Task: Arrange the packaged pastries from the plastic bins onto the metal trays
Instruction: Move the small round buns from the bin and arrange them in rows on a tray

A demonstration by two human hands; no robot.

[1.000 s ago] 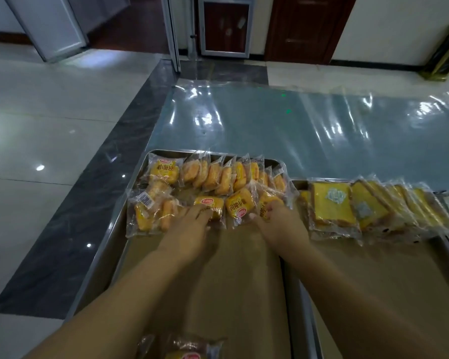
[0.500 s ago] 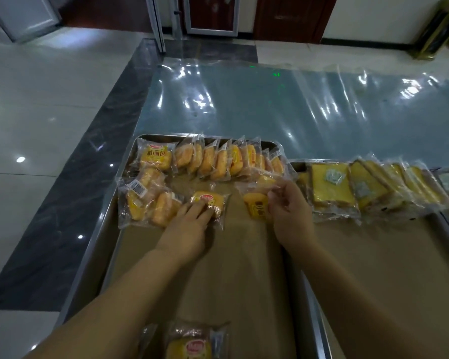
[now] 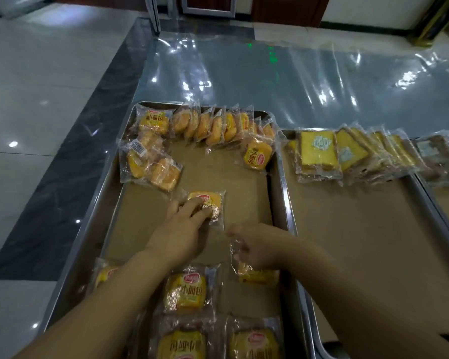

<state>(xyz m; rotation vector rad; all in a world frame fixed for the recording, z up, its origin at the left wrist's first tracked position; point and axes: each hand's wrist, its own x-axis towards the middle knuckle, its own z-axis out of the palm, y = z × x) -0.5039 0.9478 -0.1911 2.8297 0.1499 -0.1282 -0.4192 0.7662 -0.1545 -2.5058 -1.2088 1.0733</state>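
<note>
The left metal tray has yellow bun packs along its far, left and near sides. The right metal tray carries a far row of cake slices. The left hand rests relaxed fingers on the mid-tray bun pack, which lies flat, label up, logo end far. The right hand pinches the clear wrapper of the near-right bun pack; the bun sits just nearer than the fingers, long axis left to right.

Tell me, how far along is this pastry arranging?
Partway. Done: a row of small bread packs lines the left tray's far edge; cake slices line the next tray. In hand: the left hand rests on one pack, the right hand pinches another pack. Left: loose packs at the front and left side.
</note>
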